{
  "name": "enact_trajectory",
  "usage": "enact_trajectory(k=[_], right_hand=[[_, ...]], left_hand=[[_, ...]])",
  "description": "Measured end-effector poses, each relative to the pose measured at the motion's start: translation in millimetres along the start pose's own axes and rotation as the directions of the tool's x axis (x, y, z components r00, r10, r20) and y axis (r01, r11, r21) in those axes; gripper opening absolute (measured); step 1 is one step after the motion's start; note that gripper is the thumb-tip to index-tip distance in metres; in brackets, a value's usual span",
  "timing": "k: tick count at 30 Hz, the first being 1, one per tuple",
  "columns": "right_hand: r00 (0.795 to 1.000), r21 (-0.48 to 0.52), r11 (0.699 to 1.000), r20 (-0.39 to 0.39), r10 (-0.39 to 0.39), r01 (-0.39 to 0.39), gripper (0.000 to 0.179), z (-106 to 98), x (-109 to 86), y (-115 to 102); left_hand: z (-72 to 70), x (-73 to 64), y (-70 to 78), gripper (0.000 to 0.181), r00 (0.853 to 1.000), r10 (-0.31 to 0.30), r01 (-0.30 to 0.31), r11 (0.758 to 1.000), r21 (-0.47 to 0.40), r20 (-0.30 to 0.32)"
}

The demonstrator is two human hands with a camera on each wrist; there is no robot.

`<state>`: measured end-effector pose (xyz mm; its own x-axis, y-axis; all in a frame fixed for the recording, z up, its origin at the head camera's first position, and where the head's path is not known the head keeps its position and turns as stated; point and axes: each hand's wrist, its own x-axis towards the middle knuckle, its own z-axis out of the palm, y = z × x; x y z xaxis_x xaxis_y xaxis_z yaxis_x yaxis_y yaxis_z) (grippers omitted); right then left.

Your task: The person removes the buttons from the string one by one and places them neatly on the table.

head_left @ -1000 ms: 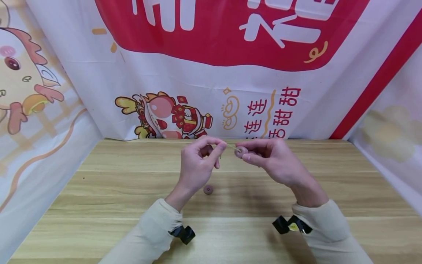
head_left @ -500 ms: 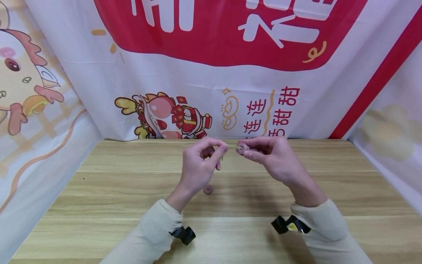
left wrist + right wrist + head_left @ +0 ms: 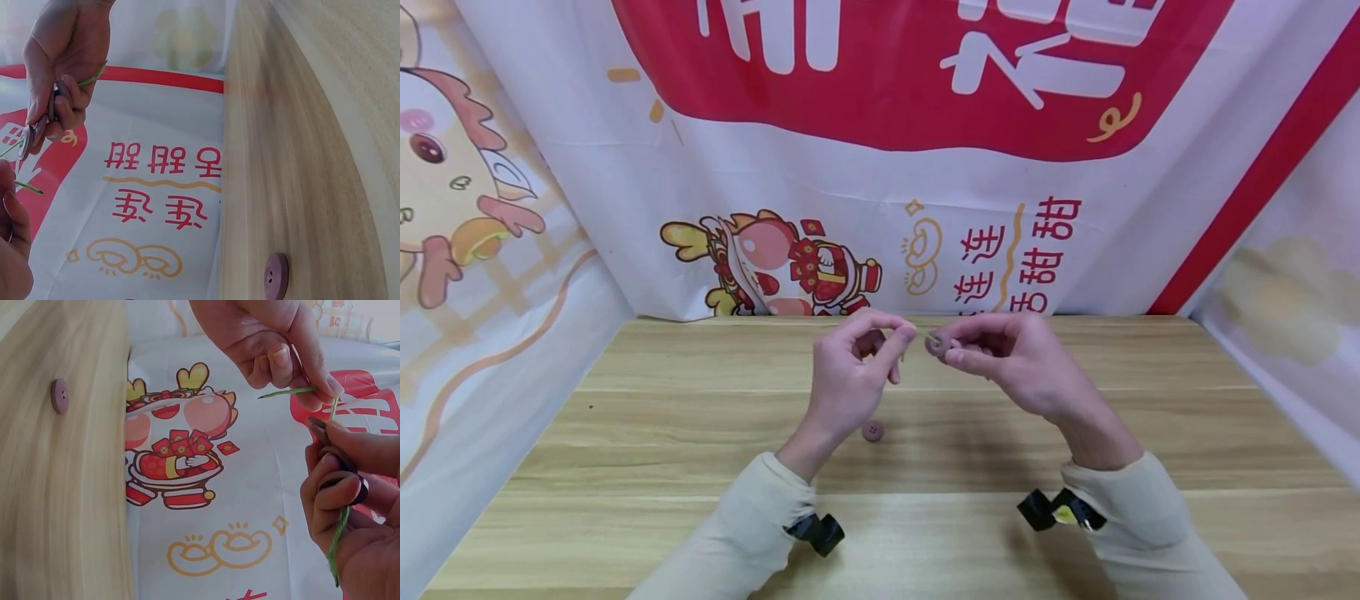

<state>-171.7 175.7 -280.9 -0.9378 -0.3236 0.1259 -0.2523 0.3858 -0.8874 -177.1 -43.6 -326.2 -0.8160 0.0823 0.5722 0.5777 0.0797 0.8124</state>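
Observation:
My left hand (image 3: 853, 362) pinches a thin green string (image 3: 287, 393) between thumb and index finger, a short end sticking out. My right hand (image 3: 1026, 362) holds several mauve buttons (image 3: 937, 343) stacked along its fingers, the front one pinched by thumb and index finger. The string runs taut from my left fingertips into that front button, and its other green end (image 3: 338, 547) hangs out below my right fingers. Both hands are raised above the table, fingertips close together. A loose four-hole mauve button (image 3: 872, 431) lies flat on the wood below my left hand.
The wood-grain table (image 3: 700, 450) ends at a white printed cloth (image 3: 610, 208) behind the hands. Similar cloth hangs at the left and right sides. A black wrist strap with a small camera sits on each sleeve.
The front button in my right hand has shifted slightly left toward my left fingertips and tilted, so less string shows between the hands. The loose button has not moved.

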Motion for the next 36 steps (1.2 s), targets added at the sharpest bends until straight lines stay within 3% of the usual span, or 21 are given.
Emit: enact_trajectory(k=[6,16,26,36], right_hand=[[0.997,-0.030,0.998,0.042,-0.060,0.061,0.021,0.9,-0.4,2.0],[0.988,0.029,0.993,0.104,-0.117,0.115,0.023,0.3,-1.9,2.3],[0.998,0.022,0.998,0.010,-0.067,0.067,0.015,-2.5,-1.4,3.1],[0.999,0.032,0.999,-0.050,-0.014,0.016,0.017,-4.8,-1.2,1.5]], left_hand=[[-1.2,0.4,0.9,0.012,1.000,-0.005,0.005,1.000,0.001,-0.004],[0.3,0.0,0.7,0.011,1.000,-0.008,0.008,1.000,-0.004,-0.005],[0.0,0.1,2.2,0.010,1.000,-0.003,0.002,1.000,0.007,0.006],[-0.2,-0.4,2.5,0.011,0.998,-0.039,0.040,0.999,-0.001,0.039]])
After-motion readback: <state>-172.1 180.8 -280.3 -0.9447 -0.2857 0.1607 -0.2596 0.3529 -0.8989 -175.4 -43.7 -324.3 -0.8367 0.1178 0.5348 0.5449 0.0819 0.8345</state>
